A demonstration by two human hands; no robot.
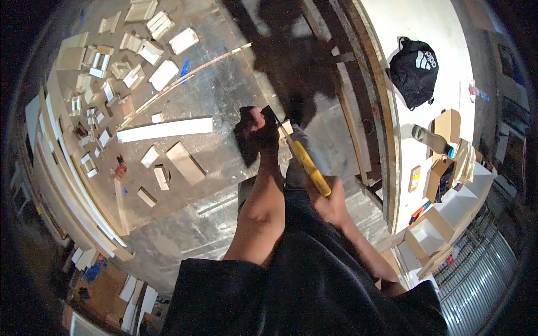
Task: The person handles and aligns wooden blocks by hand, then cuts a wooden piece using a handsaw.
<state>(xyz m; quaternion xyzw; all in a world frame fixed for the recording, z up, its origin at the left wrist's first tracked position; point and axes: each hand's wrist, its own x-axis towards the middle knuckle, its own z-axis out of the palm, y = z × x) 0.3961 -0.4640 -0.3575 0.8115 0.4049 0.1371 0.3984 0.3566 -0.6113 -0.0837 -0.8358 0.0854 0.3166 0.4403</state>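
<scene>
A tool with a yellow handle (308,167) slants up and left from my right hand (329,203), whose fingers are wrapped round its lower end. The tool's far end is dark and lies beside my left hand (261,126). My left hand is mostly in shadow with its fingers curled; what it grips is too dark to make out. A small pale wooden piece (286,127) shows just right of the left hand, next to the tool. Below both hands are my dark clothes.
Many small wooden pieces (150,51) lie on the floor at the left, with a long white strip (165,129) and a wooden block (185,163) nearer. On the right, a white surface (403,17) holds a black bag (413,73), a bottle (430,139) and open boxes (446,124).
</scene>
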